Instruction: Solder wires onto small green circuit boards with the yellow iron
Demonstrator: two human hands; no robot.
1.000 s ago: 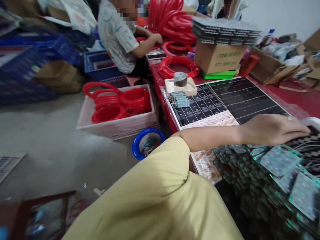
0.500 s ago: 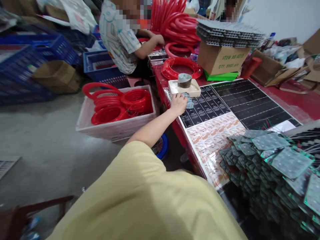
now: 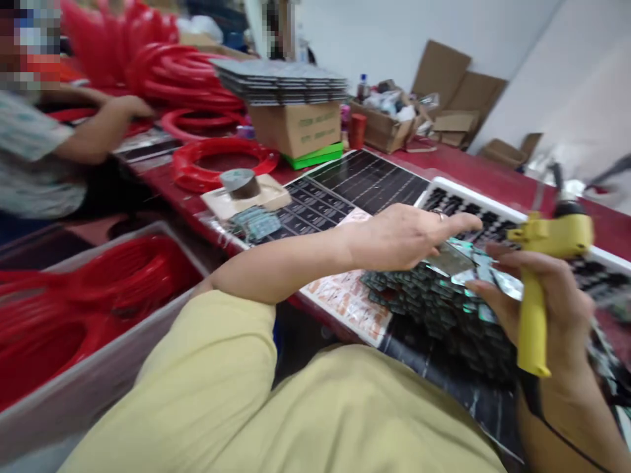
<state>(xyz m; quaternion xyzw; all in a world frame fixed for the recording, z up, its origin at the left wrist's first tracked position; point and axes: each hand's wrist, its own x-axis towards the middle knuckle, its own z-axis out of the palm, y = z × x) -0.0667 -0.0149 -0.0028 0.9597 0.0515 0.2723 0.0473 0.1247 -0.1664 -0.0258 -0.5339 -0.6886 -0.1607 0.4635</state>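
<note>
My left hand [image 3: 414, 233] reaches across to the pile of green circuit boards [image 3: 434, 309] at right. One circuit board [image 3: 451, 259] appears pinched between its thumb and fingers, the index finger stretched out above it. In my right hand [image 3: 557, 289] is a yellow pistol-shaped soldering gun [image 3: 532, 322], its black end pointing up and its cord hanging from the handle. The right thumb and fingertips come close to the boards; blur hides whether they touch them. A small group of boards [image 3: 256, 223] lies beside a roll of tape [image 3: 240, 182] on a cream block [image 3: 276, 192].
A white tray [image 3: 434, 187] with dark slots stands behind the boards. Red rings [image 3: 224, 161] and a carton [image 3: 300, 125] topped with stacked panels occupy the table's far side. At left, a co-worker [image 3: 34, 151] sits behind a pale bin [image 3: 182, 246] of red rings.
The view has swung right. My left hand has left the small boards by the tape and moved to the large pile. My right hand with the yellow soldering gun has come into view.
</note>
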